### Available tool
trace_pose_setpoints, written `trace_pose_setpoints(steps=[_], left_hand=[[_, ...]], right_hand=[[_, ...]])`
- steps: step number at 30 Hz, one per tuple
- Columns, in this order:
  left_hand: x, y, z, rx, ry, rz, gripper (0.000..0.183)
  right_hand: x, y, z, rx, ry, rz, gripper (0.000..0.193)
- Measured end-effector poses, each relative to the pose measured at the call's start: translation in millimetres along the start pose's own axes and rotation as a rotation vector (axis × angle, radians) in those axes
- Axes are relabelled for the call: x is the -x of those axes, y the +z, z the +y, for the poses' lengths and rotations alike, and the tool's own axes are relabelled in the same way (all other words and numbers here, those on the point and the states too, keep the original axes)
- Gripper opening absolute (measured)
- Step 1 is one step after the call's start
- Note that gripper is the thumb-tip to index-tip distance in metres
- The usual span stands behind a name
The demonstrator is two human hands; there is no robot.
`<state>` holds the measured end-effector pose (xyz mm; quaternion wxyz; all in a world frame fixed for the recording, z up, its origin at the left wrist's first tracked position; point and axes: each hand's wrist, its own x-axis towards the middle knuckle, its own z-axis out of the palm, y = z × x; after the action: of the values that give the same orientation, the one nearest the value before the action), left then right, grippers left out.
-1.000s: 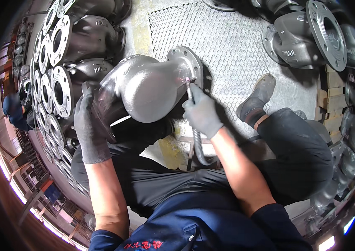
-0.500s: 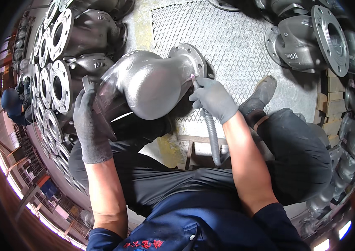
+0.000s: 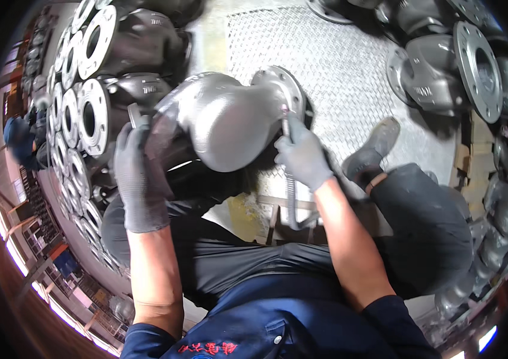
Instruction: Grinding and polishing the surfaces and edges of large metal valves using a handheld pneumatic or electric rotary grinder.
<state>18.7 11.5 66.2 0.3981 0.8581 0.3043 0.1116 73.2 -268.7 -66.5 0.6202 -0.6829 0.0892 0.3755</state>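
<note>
A large silver-grey cast valve body with a rounded bulge lies in front of me. My left hand, in a grey glove, is closed around its left flange, whose edge shows above the fingers. My right hand, gloved likewise, grips a slim hand grinder with a small pinkish tip. That tip is at the neck beside the right flange; blur hides whether it touches. From the tool a ribbed grey hose hangs down below my right hand.
Stacked flanged valve bodies rise close on my left. More castings stand at the far right, near wooden blocks. A textured metal plate covers the floor ahead, by my shoe. Another person is at the far left.
The valve body and both hands appear slightly further right, along with the surroundings. My right hand has turned a little, and the tool now points more upright at the neck.
</note>
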Motion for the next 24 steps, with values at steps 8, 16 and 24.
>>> trace_pose_setpoints(steps=[8,16,24], left_hand=[[23,27,34,0.682,-0.278,-0.03,0.069],[42,28,28,0.42,-0.181,-0.017,0.075],[48,29,37,0.078,-0.048,0.01,0.075]], right_hand=[[4,-45,-42,0.006,0.02,-0.105,0.059],[-13,-56,-116,0.669,-0.506,-0.297,0.052],[-32,-26,-154,0.964,-0.405,-0.545,0.053]])
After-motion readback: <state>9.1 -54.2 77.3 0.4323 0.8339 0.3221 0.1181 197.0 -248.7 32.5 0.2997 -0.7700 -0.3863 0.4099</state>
